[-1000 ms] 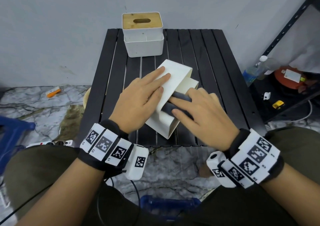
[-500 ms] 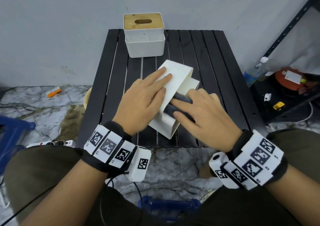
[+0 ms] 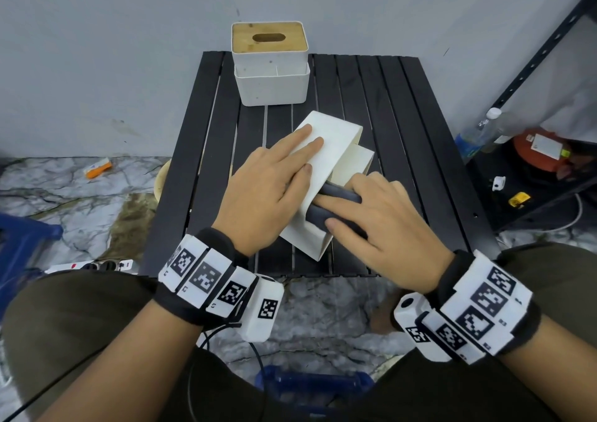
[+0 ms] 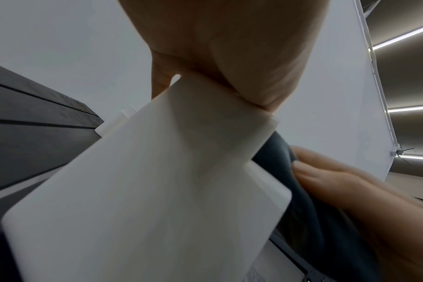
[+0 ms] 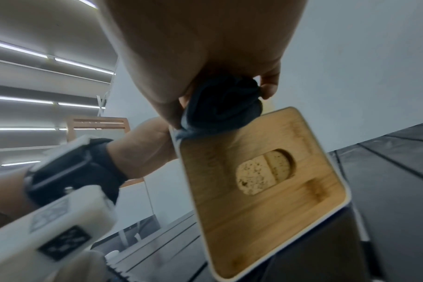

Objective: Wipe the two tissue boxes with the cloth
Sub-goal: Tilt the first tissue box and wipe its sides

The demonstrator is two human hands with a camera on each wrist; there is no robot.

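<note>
One white tissue box (image 3: pixel 336 137) lies tipped on its side in the middle of the black slatted table (image 3: pixel 403 130). My left hand (image 3: pixel 274 179) lies flat on its upper face with straight fingers, holding it steady. My right hand (image 3: pixel 381 224) grips a bunched dark cloth (image 3: pixel 336 195) and presses it against the box's right side. In the right wrist view the cloth (image 5: pixel 225 105) sits at the top edge of that box's wooden lid (image 5: pixel 266 190). In the left wrist view the box (image 4: pixel 145 190) fills the frame. The second tissue box (image 3: pixel 270 76) stands upright at the table's back edge.
A grey wall stands just behind the table. To the right is a black shelf (image 3: pixel 533 176) holding a plastic bottle (image 3: pixel 478 134) and a red item (image 3: pixel 542 150). On the marble floor at the left lie a power strip (image 3: pixel 93 265) and a small orange object (image 3: pixel 97 168).
Both hands have stayed on the tipped box. My right hand with the cloth has slid slightly toward me along the box's side.
</note>
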